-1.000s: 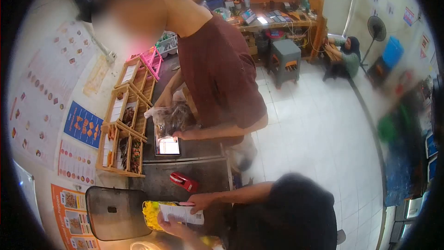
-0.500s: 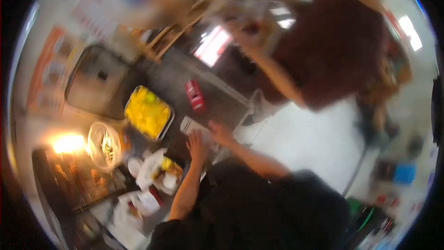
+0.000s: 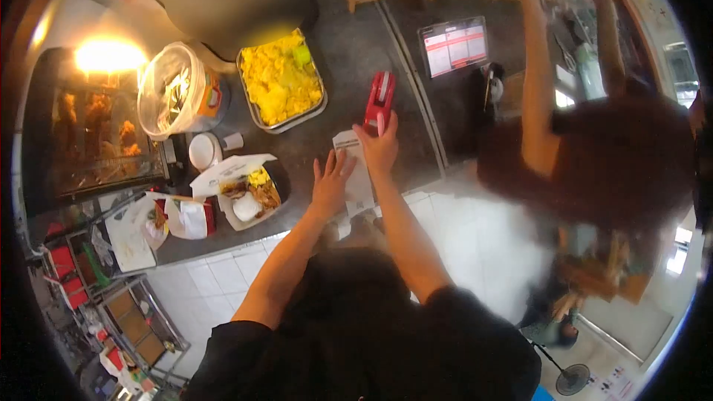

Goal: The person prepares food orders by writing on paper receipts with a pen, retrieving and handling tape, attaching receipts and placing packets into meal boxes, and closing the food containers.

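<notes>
Evidently the paper slip (image 3: 359, 172) lay at the near edge of the dark counter (image 3: 342, 52), its printed end pointing away from the person. The left hand (image 3: 331, 184) rested on its left side, unclenched, fingers fanned out and holding nothing. The right hand (image 3: 379, 147) was at the slip's upper right side, with a pink pen (image 3: 381, 123) gripped in its fingers and poking up between them. Just beyond that hand stood a red stapler (image 3: 381, 93); whether the two touched could not be told. Left of the stapler sat a metal tray (image 3: 324, 107) heaped with yellow food (image 3: 278, 80), a green piece (image 3: 301, 55) near its upper right corner. Nearer the person, left of the left hand, an open food box (image 3: 261, 218) held a white mound, browned pieces and some yellow food. Behind it were a small white tub (image 3: 204, 151) and a large clear container (image 3: 172, 96) tilted on its side, and farther left glowed a lit display case (image 3: 104, 134) with fried pieces inside. Over on the right, past a seam in the counter, lay a tablet (image 3: 454, 46) with its screen on, and beside that part leaned a co-worker (image 3: 594, 167) in a dark reddish shirt, arms stretched forward.
</notes>
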### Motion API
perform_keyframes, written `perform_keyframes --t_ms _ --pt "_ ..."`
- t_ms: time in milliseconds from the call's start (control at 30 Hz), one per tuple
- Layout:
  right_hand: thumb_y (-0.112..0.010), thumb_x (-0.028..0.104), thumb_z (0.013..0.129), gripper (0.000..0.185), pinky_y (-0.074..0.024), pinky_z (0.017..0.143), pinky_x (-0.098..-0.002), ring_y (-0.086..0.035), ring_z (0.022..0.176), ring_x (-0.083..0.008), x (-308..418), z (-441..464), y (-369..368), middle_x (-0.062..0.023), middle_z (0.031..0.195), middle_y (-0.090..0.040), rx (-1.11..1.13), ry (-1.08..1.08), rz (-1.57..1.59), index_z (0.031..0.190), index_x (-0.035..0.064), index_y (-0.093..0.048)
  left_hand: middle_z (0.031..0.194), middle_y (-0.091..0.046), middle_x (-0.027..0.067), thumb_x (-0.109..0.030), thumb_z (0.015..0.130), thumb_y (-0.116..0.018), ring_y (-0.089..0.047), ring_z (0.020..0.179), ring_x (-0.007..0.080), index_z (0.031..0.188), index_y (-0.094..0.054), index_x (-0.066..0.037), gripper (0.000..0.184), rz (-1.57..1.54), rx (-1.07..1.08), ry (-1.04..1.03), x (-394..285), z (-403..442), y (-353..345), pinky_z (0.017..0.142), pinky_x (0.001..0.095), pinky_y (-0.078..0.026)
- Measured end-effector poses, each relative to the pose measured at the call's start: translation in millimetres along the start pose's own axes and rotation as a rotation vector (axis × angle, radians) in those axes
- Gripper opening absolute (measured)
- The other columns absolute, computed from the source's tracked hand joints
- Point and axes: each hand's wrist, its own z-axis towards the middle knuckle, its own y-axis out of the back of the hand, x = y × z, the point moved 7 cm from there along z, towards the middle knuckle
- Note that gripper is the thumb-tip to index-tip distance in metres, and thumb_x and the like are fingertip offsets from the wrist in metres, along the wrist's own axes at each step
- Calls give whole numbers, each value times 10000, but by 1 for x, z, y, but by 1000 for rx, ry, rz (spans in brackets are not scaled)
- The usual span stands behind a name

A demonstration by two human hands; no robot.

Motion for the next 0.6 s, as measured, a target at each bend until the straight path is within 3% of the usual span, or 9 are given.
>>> perform_keyframes --t_ms 33,100,133,233,367,467,500,533,600 --pt "-866 388 715 920 -498 968 -461 -616 1181 -395 8 2 -3 -216 1331 -605 14 -10 -9 1449 62 -417 1659 -189 77 -446 611 -867 -154 1531 332 1567 -307 -254 1125 7 -40 -17 0 2 -5 1177 669 -138" --pt "-865 369 701 813 -532 864 -462 -684 1029 -398 19 9 3 -232 1133 -696 -133 -112 -102 1360 44 -516 1659 -188 78 -455 601 -870 -156 1530 332 1567 -307 -251 1136 2 -8 -17 -1 8 -14 1175 673 -138" --pt "-865 369 701 813 -532 864 -462 -684 1029 -398 17 12 -1 -232 1133 -696 -125 -113 -103 1360 44 -516 1658 -187 80 -465 592 -873 -157 1529 332 1566 -308 -247 1148 9 8 -25 0 10 -17 1174 676 -138" --pt "-829 324 720 645 -547 817 -464 -705 947 -397 40 22 13 -215 1035 -721 -182 76 -129 1256 46 -602 1661 -176 85 -477 578 -882 -149 1531 332 1567 -304 -244 1169 -22 -81 -24 -4 15 -11 1171 684 -134" --pt "-829 337 720 653 -537 834 -480 -699 951 -402 56 37 17 -208 1018 -724 -172 271 -270 1266 69 -591 1663 -169 93 -485 571 -880 -125 1535 337 1567 -303 -240 1176 -77 -43 -8 -10 27 -12 1162 697 -143" --pt "-832 337 717 682 -530 854 -484 -694 957 -412 31 26 4 -207 1013 -726 -102 73 -225 1294 82 -574 1661 -171 102 -467 588 -878 -137 1533 339 1569 -296 -219 1167 -17 -75 -39 -13 35 -17 1166 687 -145" --pt "-842 379 718 723 -526 869 -474 -680 992 -427 22 23 2 -221 1070 -710 38 -8 -210 1315 84 -558 1661 -171 102 -467 588 -878 -137 1533 339 1569 -296 -219 1167 -22 -73 -40 -14 33 -10 1166 687 -145" --pt "-842 379 718 723 -526 869 -474 -680 992 -427 11 19 6 -221 1070 -710 41 -14 -215 1315 84 -558 1658 -178 112 -432 620 -875 -150 1530 342 1564 -307 -198 1126 -122 -38 -50 -16 27 2 1180 657 -148" --pt "-812 396 771 828 -485 964 -476 -597 1181 -413 2 9 11 -257 1270 -614 58 151 -195 1433 42 -462 1655 -186 123 -396 652 -871 -163 1526 346 1558 -317 -177 1085 -225 9 -48 -14 13 12 1195 626 -150"
